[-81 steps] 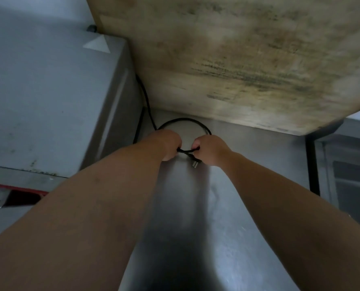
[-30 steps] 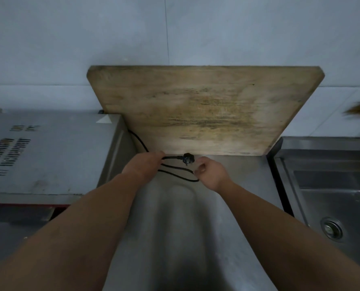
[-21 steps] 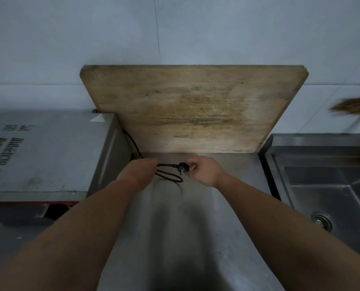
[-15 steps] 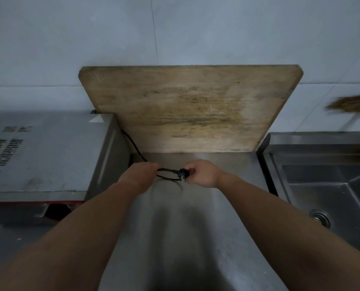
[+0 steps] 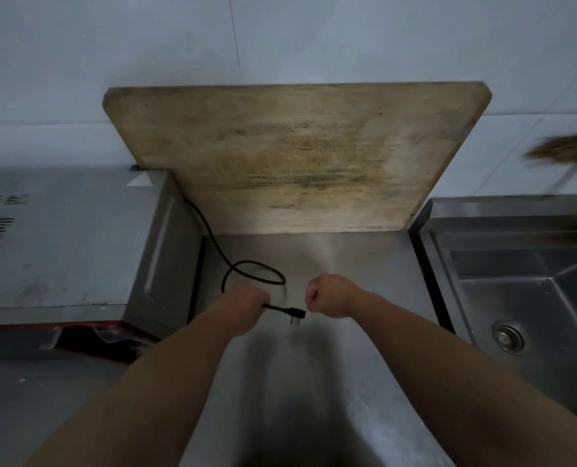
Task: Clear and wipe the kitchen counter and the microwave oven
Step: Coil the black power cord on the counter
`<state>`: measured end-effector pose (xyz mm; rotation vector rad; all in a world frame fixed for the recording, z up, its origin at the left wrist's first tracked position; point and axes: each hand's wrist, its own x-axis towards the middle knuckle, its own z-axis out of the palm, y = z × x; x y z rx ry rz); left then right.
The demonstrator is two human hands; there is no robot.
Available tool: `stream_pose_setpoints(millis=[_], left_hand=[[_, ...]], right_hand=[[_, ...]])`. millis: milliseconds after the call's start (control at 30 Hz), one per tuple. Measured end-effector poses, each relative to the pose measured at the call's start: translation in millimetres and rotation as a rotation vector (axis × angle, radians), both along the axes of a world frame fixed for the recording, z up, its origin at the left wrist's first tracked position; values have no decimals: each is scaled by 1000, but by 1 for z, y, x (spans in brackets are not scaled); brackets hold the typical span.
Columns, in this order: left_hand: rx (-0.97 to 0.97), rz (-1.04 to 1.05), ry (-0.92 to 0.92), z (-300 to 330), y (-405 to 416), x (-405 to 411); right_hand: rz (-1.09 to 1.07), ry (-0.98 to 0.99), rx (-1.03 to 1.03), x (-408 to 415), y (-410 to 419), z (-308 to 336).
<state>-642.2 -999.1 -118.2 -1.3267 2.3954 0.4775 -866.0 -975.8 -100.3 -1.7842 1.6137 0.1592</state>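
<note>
My left hand (image 5: 243, 306) is closed around the black power cord (image 5: 246, 269) of the microwave oven (image 5: 61, 244), which stands at the left. The cord's plug (image 5: 293, 315) sticks out to the right of my fist, prongs pointing down, just above the steel counter (image 5: 364, 264). The cord runs in a loop on the counter back behind the microwave. My right hand (image 5: 327, 298) is a loose fist just right of the plug, apart from it and holding nothing.
A large worn wooden cutting board (image 5: 297, 156) leans against the tiled wall behind the counter. A steel sink (image 5: 529, 298) with a drain lies at the right. A brush-like thing (image 5: 566, 150) hangs blurred at the far right.
My right hand has let go of the plug and moved slightly right. My left hand pulled back toward me with the cord, and the loop now lies open on the counter.
</note>
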Motion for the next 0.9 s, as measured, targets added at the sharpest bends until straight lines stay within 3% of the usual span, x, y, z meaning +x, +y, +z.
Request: stream_pose_setpoints(millis=[133, 367, 667, 900], left_hand=[[106, -28, -37, -23, 16, -17], [49, 26, 9, -31, 4, -35], [140, 159, -97, -58, 7, 15], [-14, 271, -58, -69, -11, 54]], right_hand=[[-6, 16, 35, 1, 5, -20], [-3, 49, 46, -6, 4, -41], [-8, -5, 30, 18, -33, -58], [33, 22, -3, 72, -80, -75]])
